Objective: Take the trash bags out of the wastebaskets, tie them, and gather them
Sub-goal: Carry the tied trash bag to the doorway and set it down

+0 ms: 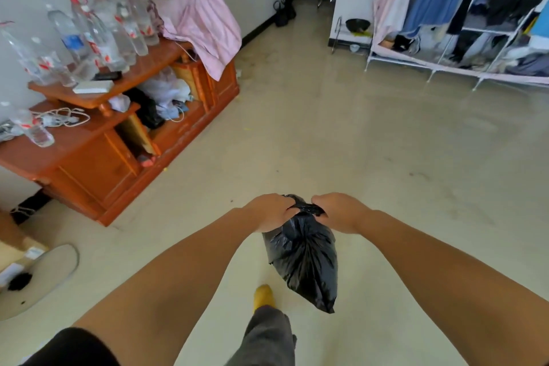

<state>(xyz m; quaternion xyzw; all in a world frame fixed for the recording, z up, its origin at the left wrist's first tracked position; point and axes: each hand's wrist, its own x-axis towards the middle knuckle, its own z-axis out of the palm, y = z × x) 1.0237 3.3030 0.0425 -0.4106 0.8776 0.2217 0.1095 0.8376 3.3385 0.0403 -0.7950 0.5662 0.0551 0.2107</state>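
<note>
Nearest the camera, a grey trouser leg (267, 336) and a yellow slipper (263, 296) step onto the pale floor (386, 157). Just above them hangs the black trash bag (306, 261), clear of the floor and out in front of the body, with no wastebasket in sight. Both hands work at its gathered neck: the left hand (271, 212) curls its fingers round the plastic on one side, and the right hand (341, 211) does the same on the other, a short twisted band of bag stretched taut between them. This looks like the tying step, a knot being drawn tight. The bag seems light and only partly full, its body sagging to a soft point; the film is thin, creased and slick, so it probably slips under a loose pinch and tears if yanked. The neck, close under the knot, is the sound place to hold it. Further off, on the left, stands an orange wooden counter (98, 169) with clear water bottles (89, 36) crowded along its raised back edge, and a pink cloth (205, 24) draped over its far corner. At the far right a wardrobe rack (463, 24) holds hanging clothes.
</note>
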